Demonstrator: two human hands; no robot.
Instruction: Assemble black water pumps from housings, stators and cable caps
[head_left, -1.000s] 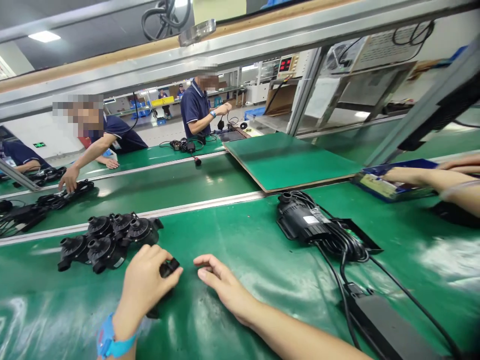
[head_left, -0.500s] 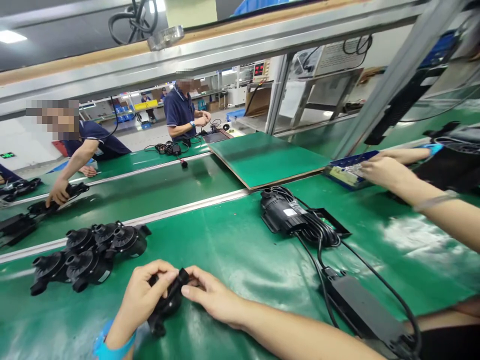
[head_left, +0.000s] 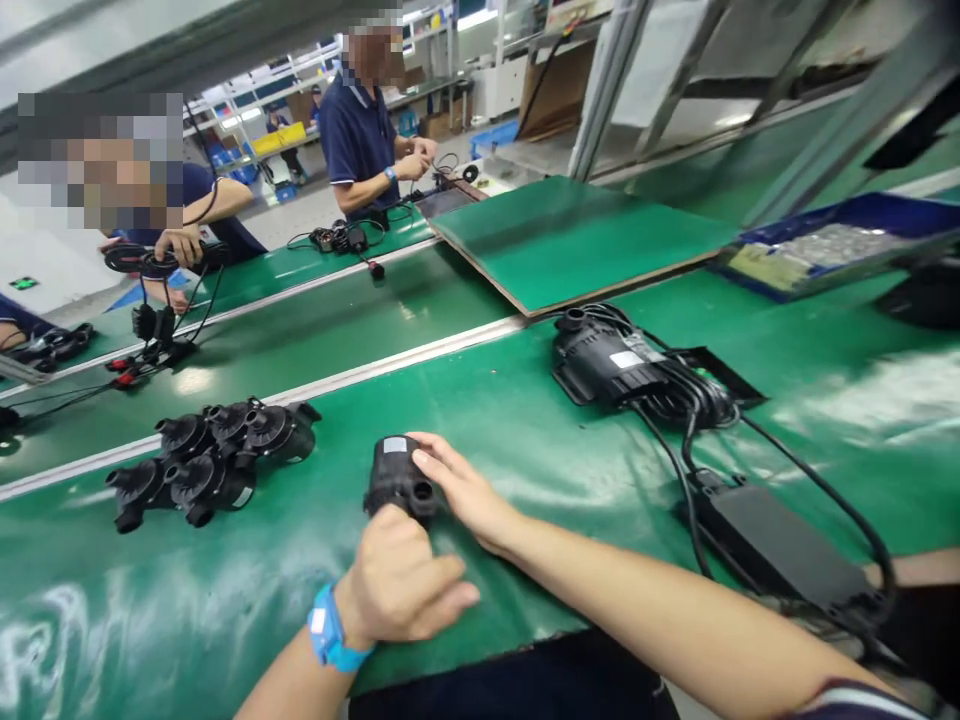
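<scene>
A small black pump [head_left: 393, 466] with a white label and a round port lies on the green bench in front of me. My left hand [head_left: 405, 578], wearing a blue wristband, is curled over the pump's near end, hiding that part. Against the right side of the same pump rests my right hand [head_left: 471, 498], thumb and fingers gripping its far end. To the left stands a cluster of several similar black pumps [head_left: 202, 492] with their ports facing various ways.
A larger black pump [head_left: 611, 362] with coiled cable lies right, wired to a black box [head_left: 780, 545]. Behind are a raised green board [head_left: 585, 240] and a blue tray of small parts [head_left: 832, 250]. Across the bench, a co-worker's hand [head_left: 184, 245] holds cabled parts.
The pump in my hands has been turned and moved away from me, its label now showing. The nearby arm at the tray has left view. A co-worker across has lifted cabled parts.
</scene>
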